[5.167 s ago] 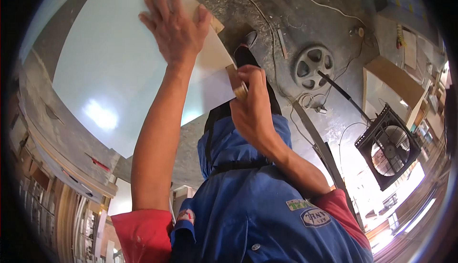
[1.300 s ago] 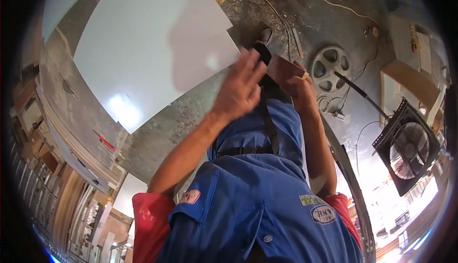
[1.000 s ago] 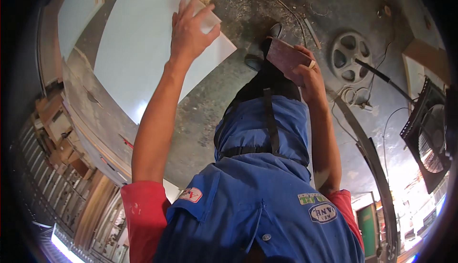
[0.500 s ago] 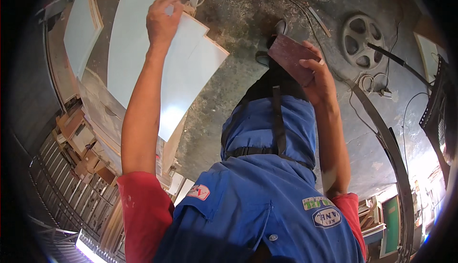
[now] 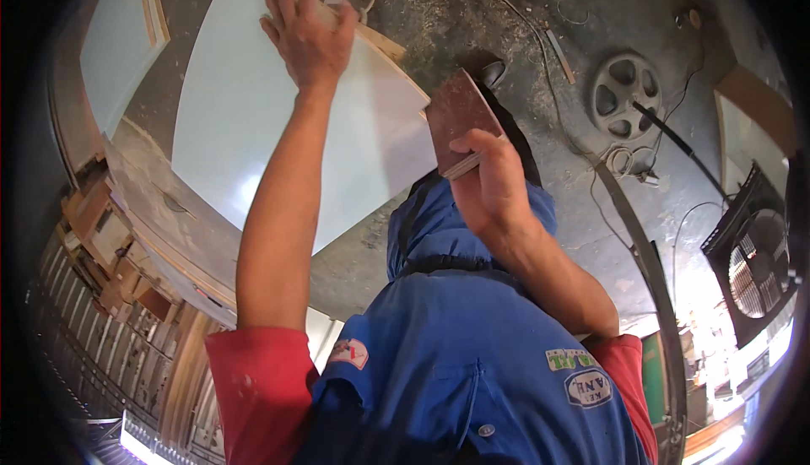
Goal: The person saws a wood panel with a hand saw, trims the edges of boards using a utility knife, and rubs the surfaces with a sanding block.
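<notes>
head view: left hand [image 5: 310, 33] is stretched out w/ arm straight, palm down and fingers spread flat on the far end of a big white panel [image 5: 253, 136]. it presses on the panel, not wrapped round anything. the panel lies flat on a dusty workbench [image 5: 169, 229], its near corner pointing toward the person's body. a thin wood strip [image 5: 384, 41] shows along the panel's far right edge, just beside the left hand.

right hand [image 5: 494, 182] is closed on a brown sanding block [image 5: 460, 119]: thumb on the near side, fingers curled round the lower edge, block tilted up w/ its flat brown face to the camera. the block is held in the air just past the panel's right edge, apart from it, can't tell if it touches.

beyond, on the grey floor w/ sawdust: a round metal wheel [image 5: 626, 94], a black cable [image 5: 540, 51] snaking across, and a black box fan [image 5: 755, 262] at the right rim. a second white board [image 5: 114, 43] lies at far left. person wears blue overalls [image 5: 456, 364] over red sleeves [image 5: 257, 381].
</notes>
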